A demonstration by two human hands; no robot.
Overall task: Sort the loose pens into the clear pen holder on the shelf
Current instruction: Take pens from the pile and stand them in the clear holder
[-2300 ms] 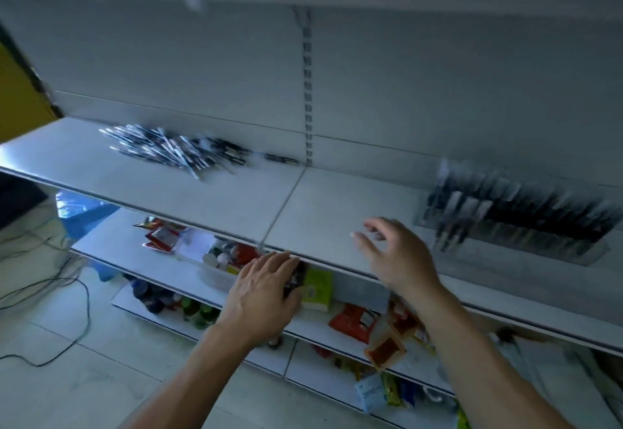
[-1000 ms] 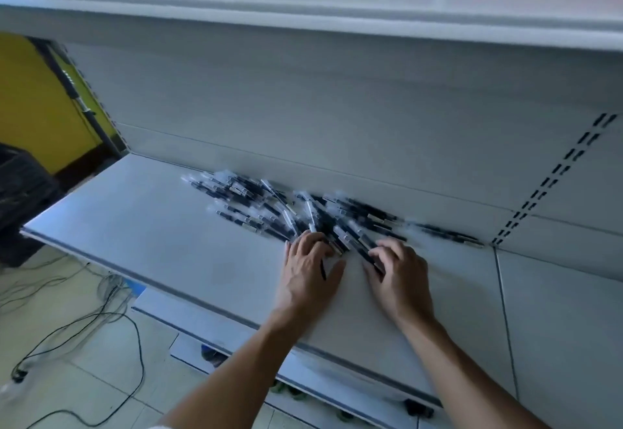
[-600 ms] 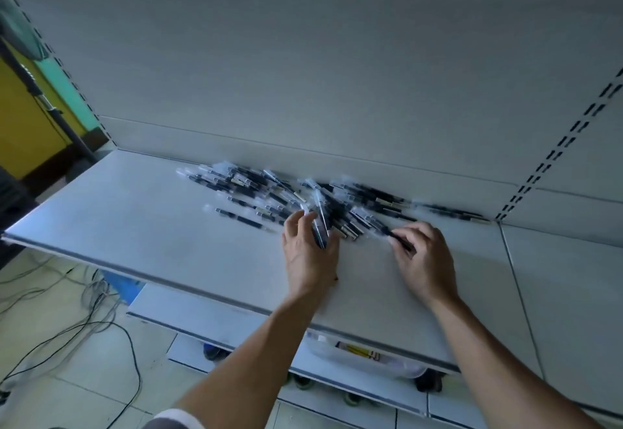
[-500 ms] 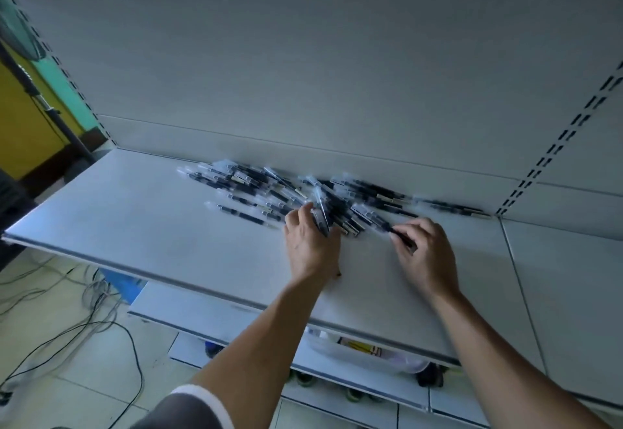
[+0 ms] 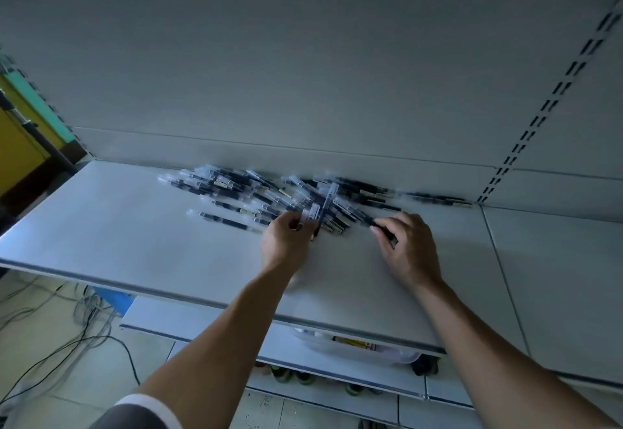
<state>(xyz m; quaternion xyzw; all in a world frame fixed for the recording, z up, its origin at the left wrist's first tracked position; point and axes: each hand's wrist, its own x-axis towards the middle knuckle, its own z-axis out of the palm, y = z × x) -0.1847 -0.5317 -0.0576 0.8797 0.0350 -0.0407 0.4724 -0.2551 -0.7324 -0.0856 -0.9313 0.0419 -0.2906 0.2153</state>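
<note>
A: Head view, status. Loose pens [image 5: 269,192] heaped on shelf [image 5: 135,243] against back panel [image 5: 303,74], at 12 o'clock from both hands. Few strays trailing off to 3 o'clock, toward slotted upright [image 5: 526,139].

B: Hands?

A: Left hand [image 5: 286,243] curled round a small bunch [image 5: 322,209], barrels poking out toward 1 o'clock. Right hand [image 5: 409,250] curled too, pinching single dark pen [image 5: 381,228] at 4 o'clock edge of heap.

B: Clear pen holder?

A: Not in frame. Can't place it.

B: Handling?

A: Probably light, stiff, smooth plastic barrels (so likely to roll and slide over each other). Not fragile, by the look. Best taken mid-barrel, laid parallel, few at a time. Avoid gripping near a tip: likely fan-out. For one lying flat: pinch across barrel, or roll clear of heap first.

B: Risk?

A: Uneven bunch in left, one barrel well above the rest. Could slip out on the carry. Worth squaring ends against shelf before lifting away.

B: Progress?

A: Early, judging by heap size. Gathering step, nothing delivered as far as visible.
</note>
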